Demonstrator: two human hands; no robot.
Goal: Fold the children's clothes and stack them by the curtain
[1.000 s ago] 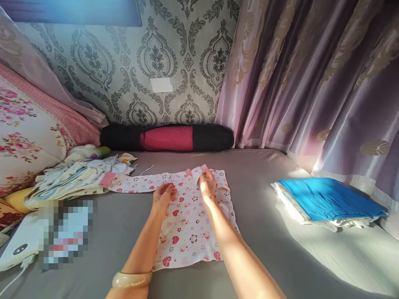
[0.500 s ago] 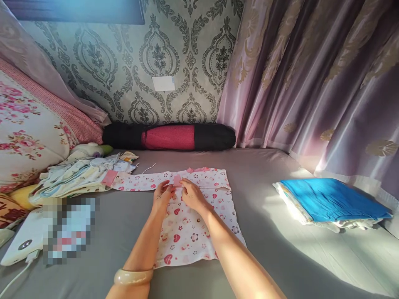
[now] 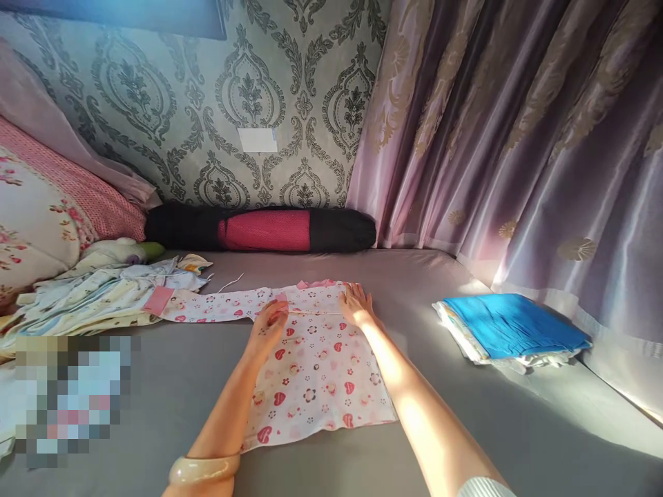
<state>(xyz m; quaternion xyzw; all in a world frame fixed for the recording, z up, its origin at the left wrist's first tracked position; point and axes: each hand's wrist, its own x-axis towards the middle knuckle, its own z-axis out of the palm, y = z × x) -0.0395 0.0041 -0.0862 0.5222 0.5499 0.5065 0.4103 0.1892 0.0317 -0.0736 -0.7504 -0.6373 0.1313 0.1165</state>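
Note:
A child's long-sleeved top [image 3: 311, 373], white with red hearts and small flowers, lies spread on the grey sheet. One sleeve [image 3: 217, 305] stretches out to the left and ends in a pink cuff [image 3: 158, 301]. The other sleeve is folded across the chest, its pink cuff partly under my left hand [image 3: 269, 324], whose fingers are bent and closed on the fabric there. My right hand [image 3: 356, 304] rests flat on the top's right shoulder edge, fingers stretched out and slightly apart. A pink collar [image 3: 315, 284] shows at the far edge.
Rumpled baby clothes [image 3: 114, 293] are heaped at the left, by a floral pillow [image 3: 31, 235]. A blurred-out item [image 3: 85, 393] lies nearer me. Folded clothes with a blue piece on top [image 3: 512, 324] sit at the right. A black and red roll [image 3: 264, 230] lies along the wall.
My right hand has moved right, from the folded sleeve's cuff to the shoulder edge, and its fingers have opened flat. My left hand stays by the cuff. The view has shifted slightly right.

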